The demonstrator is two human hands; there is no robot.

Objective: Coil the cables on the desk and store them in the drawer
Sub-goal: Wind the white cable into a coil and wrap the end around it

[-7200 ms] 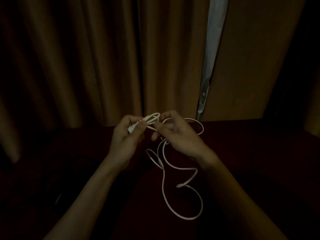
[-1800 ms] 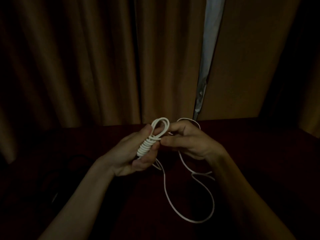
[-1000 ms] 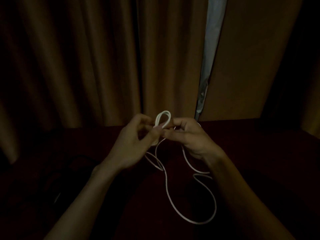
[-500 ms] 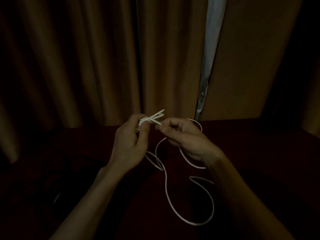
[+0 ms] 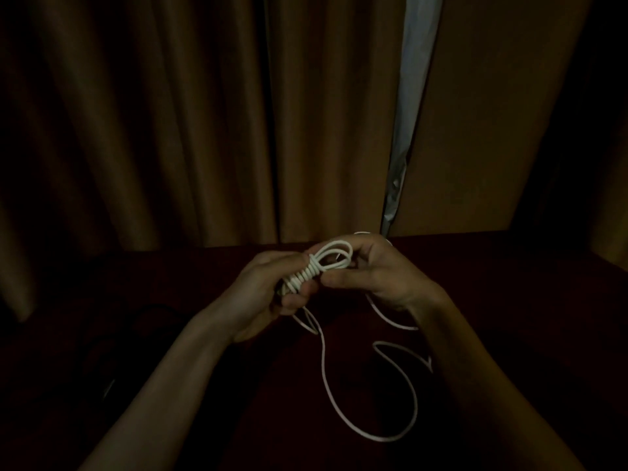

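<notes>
A white cable (image 5: 311, 271) is bundled between my hands, with several tight turns wound around its folded strands and a loop sticking out at the top. My left hand (image 5: 268, 294) grips the wound part of the bundle. My right hand (image 5: 377, 270) pinches the cable just to the right of the loop. The loose tail (image 5: 390, 433) hangs down from my hands and lies in a big curl on the dark red desk (image 5: 509, 283).
A dark cable (image 5: 136, 321) lies on the desk at the left, barely visible in the dim light. Brown curtains (image 5: 170, 130) hang behind the desk. A brown panel (image 5: 492, 130) stands at the back right.
Both hands have dropped slightly and my left hand has turned, so the wound turns and the top loop face me again. The loose tail on the desk has shifted a little.
</notes>
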